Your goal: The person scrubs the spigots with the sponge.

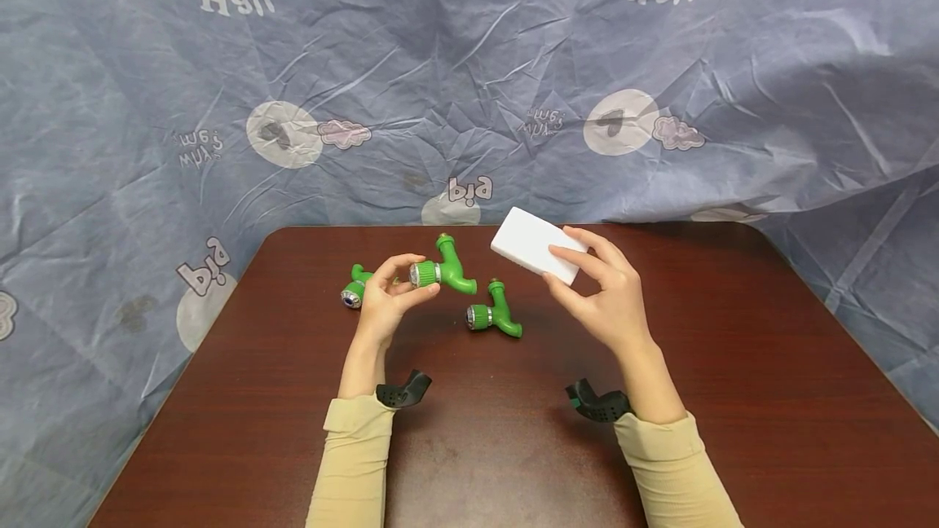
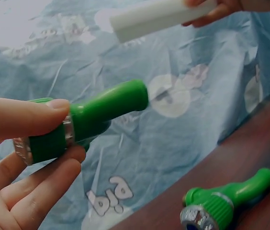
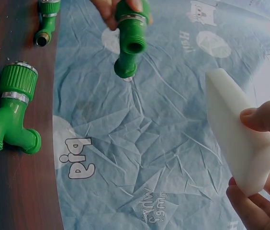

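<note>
My left hand pinches a green plastic tap fitting by its ribbed collar, lifted above the table; the same fitting fills the left wrist view and shows from below as a green fitting in the right wrist view. My right hand holds a white rectangular sponge block by one end, raised to the right of the fitting; the white block is gripped between thumb and fingers. A second green fitting lies on the table between my hands. A third green fitting lies behind my left hand.
The dark brown table stands against a wrinkled blue printed cloth that hangs behind it and drapes at both sides. Black wrist mounts sit at both cuffs.
</note>
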{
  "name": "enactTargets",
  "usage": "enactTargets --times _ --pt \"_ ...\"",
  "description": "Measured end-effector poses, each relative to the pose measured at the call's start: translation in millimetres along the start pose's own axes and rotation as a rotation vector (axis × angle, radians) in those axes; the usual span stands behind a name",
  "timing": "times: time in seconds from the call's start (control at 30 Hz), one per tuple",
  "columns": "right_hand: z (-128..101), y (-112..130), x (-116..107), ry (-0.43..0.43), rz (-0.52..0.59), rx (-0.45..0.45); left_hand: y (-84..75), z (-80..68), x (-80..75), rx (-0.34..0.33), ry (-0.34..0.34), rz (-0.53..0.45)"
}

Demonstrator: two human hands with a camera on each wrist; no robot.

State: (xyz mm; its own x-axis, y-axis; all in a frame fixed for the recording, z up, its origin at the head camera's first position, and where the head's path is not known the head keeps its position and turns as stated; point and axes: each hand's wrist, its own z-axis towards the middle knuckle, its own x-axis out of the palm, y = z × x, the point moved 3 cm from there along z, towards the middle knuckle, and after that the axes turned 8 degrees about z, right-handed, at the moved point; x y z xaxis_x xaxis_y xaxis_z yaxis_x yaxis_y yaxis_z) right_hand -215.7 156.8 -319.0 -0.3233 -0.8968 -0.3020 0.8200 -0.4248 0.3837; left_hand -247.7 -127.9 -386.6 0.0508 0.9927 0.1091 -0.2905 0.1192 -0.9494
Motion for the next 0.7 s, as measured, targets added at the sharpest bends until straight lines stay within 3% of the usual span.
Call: enactTargets --times 0.2,0.37,0.7 --pt "-0.1 -1.1 -1.5 -0.012 -0.018 0.010 13.7 -0.5 -10.7 -0.025 -0.028 0.114" --pt "-0.5 -2.2 -2.1 -0.021 -0.026 0.025 28.3 -1.1 -20.0 -0.113 -0.026 0.187" --pt "-1.4 -3.0 -2.7 -0.029 -0.027 0.050 51.7 -0.8 -28.3 -0.255 0.006 0.241"
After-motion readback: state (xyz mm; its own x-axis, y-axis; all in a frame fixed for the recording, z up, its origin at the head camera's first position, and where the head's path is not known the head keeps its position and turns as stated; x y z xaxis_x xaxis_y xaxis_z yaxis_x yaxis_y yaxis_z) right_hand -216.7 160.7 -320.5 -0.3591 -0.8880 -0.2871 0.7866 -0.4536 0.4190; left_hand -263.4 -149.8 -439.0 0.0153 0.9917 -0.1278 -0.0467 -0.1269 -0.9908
